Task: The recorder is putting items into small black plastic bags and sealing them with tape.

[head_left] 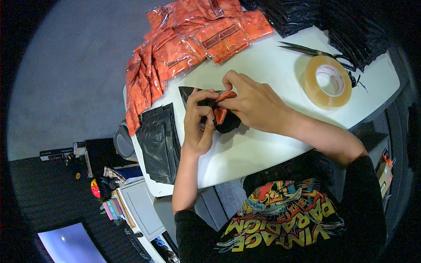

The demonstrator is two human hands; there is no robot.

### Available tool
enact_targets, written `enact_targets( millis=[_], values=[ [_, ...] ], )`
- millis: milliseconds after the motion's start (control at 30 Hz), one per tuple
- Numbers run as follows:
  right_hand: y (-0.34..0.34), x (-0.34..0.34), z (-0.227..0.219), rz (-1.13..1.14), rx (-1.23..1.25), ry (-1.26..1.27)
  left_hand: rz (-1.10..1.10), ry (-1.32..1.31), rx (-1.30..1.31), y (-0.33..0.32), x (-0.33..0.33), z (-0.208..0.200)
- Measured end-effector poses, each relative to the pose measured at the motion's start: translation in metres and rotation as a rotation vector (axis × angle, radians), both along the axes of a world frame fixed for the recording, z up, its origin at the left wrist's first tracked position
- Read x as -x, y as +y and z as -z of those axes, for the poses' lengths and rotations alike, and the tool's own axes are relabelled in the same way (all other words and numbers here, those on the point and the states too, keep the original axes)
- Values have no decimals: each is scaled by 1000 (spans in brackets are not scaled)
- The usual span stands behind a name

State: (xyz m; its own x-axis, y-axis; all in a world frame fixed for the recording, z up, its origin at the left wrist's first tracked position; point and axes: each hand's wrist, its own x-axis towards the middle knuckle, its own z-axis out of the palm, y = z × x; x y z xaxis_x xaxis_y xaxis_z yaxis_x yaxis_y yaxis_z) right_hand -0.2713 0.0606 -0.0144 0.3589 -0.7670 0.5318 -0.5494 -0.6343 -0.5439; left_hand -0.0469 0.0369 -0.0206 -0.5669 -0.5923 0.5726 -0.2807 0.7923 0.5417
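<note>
Your black printed T-shirt (285, 210) is filling the foreground. Your left hand (198, 118) is gripping a soft black-and-orange bundle (220, 116) above the white table (280, 70), while your right hand (258, 103) is pinching its orange edge. Flat black plastic bags (158, 144) are lying beside your left wrist; clear-wrapped orange packets (175, 57), amber tape roll (312, 83) and black scissors (307, 50) are lying farther out.

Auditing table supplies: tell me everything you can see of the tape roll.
The tape roll is thick and translucent yellowish, wound on a white core with red print inside. It lies flat on the white table, right of the right hand, beside the scissors. No hand touches it; whether the scissors do is unclear.
</note>
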Motion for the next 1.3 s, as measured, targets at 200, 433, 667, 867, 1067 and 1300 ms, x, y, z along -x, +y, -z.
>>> enact_targets(
  millis=[200,433,667,867,1067,1300],
  values=[
    [3,-11,20,-243,183,151,-94,136,-297,7,10,-5],
    [-3,-13,6,-154,131,31,63,96,-292,15,10,-23],
    [-8,-14,18,-175,25,117,-142,-159,-47,18,8,-28],
    [-7,-1,12,-250,61,182,-292,-130,50,19,14,-18],
    [-9,-1,1,-374,65,50,-253,117,205,21,14,-11],
    [-9,12,-4,-358,-229,40,-414,-136,212,15,9,-23]
  ],
)
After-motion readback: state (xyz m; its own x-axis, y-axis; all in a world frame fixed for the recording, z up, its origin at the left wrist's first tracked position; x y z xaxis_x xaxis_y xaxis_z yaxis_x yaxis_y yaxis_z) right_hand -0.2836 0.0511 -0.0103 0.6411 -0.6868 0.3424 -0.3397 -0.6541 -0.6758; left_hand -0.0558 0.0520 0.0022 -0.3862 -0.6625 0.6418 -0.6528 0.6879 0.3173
